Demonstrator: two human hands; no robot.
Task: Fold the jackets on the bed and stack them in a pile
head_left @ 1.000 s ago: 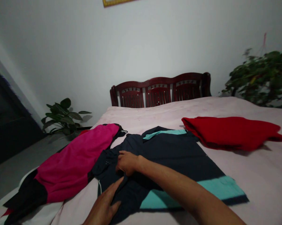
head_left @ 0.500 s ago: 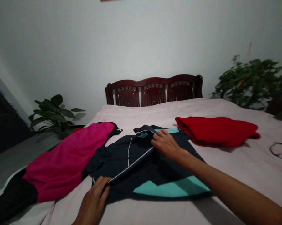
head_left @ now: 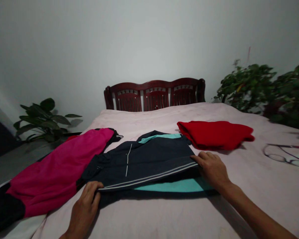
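A dark navy garment (head_left: pixel 149 156) with teal panels and white piping lies spread on the bed, its exact kind unclear. My left hand (head_left: pixel 86 202) pinches the left end of its white-striped near edge. At that edge's other end, my right hand (head_left: pixel 212 167) grips the cloth between thumb and fingers. The edge is stretched between both hands, and a teal panel (head_left: pixel 171 186) shows beneath it.
Left of the garment lies a pink and black piece of clothing (head_left: pixel 57 172). A folded red cloth (head_left: pixel 214 135) is at the right, with eyeglasses (head_left: pixel 286 159) beyond it. Pink bedding (head_left: pixel 144 222), a wooden headboard (head_left: pixel 155 94) and potted plants (head_left: pixel 43 119) surround them.
My right hand has moved down and to the right with the garment's edge, which now lies flatter over the teal part. The view has turned slightly right.
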